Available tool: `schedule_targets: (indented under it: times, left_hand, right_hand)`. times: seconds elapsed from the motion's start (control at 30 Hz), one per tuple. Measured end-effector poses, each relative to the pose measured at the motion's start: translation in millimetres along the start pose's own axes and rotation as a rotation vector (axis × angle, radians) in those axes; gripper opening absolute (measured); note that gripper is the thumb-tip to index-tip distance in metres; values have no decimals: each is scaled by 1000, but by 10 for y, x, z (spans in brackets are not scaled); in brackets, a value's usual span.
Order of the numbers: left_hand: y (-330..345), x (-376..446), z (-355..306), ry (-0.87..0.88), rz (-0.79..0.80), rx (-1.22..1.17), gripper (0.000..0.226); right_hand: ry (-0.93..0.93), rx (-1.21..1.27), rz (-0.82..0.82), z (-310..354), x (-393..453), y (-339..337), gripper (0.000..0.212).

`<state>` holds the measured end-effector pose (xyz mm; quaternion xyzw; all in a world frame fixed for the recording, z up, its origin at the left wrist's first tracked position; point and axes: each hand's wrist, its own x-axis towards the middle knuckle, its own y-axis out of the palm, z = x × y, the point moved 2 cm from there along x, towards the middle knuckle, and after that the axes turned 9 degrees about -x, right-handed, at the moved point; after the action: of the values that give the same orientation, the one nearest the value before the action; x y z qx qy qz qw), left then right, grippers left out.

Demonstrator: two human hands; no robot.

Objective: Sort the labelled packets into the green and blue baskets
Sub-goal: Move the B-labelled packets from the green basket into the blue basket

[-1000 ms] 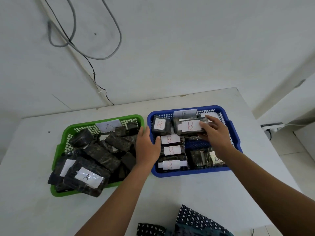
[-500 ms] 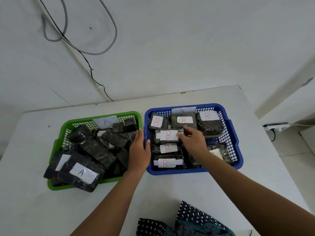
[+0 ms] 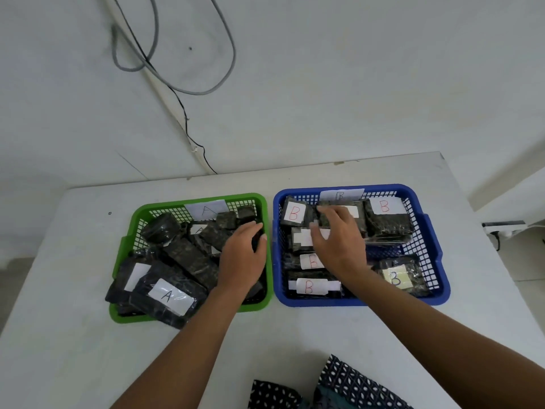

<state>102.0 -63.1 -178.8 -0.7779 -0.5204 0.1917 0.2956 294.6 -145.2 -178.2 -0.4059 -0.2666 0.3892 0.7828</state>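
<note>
The green basket (image 3: 124, 249) on the left holds several dark packets; one at its front carries a white A label (image 3: 168, 296). The blue basket (image 3: 436, 261) on the right holds several packets with B labels (image 3: 293, 214). My left hand (image 3: 241, 258) lies over the green basket's right side, its fingers and thumb curled round a dark packet (image 3: 257, 240). My right hand (image 3: 336, 243) reaches into the blue basket. Its thumb and fingers pinch a white-labelled packet (image 3: 302, 239) in the second row, and it hides that label's letter.
Both baskets stand side by side on a white table (image 3: 73, 349) against a white wall with hanging cables (image 3: 177, 84). Dark patterned cloth (image 3: 339, 388) lies at the table's near edge. A power strip (image 3: 504, 228) sits beyond the table's right edge.
My right hand moved from the blue basket's back right to the left-middle packets. My left hand shifted from the gap between the baskets into the green basket and closed on a packet.
</note>
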Motion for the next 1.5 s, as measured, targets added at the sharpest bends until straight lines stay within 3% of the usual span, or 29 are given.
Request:
schedule_targets:
  times: [0.1,0.2,0.33,0.47,0.6,0.67,0.77,0.83,0.9,1.0,1.23,1.37,1.5]
  left_hand:
    - [-360,102,135,10,-52,120,31]
    - [-677,193,393,35,21,228,32]
    - [-960,237,732,89,119,297,35]
    - [-987,273,837,112,155,274,38]
    - [-952,331,832,106,188,234,40]
    - [-969,378,804,77,167,119,39]
    - [-1021,473,743,-41,123,-111,35]
    - [-1016,527,704,-147,141,-306,30]
    - [-976,529,646,-265,152,-565,19]
    - [-909,489,566,-383,119,-786,9]
    - [-577,429,344,-594,8,-976,15]
    - [-404,401,267,-550,30,-814,11]
    - [-563,398,354,-386,-5,-482,23]
  right_hand:
    - [-220,16,71,364,81,126,34]
    - [-417,8,215,741,80,362,34]
    - [-450,-63,403,1112,56,709,42]
    - [-368,-138,550,1274,53,971,55]
    - [-303,-115,539,1298,64,1033,52]
    - [-224,85,523,1281,106,975,44]
    - [43,471,580,1242,210,838,28]
    - [239,735,669,1225,254,759,27]
    - [333,824,701,1203,277,690,29]
    - [404,841,654,1125,291,652,36]
    - [445,1000,409,769,258,465,33]
    - [424,916,324,569,286,349,24]
    - [224,651,313,660,388,338,27]
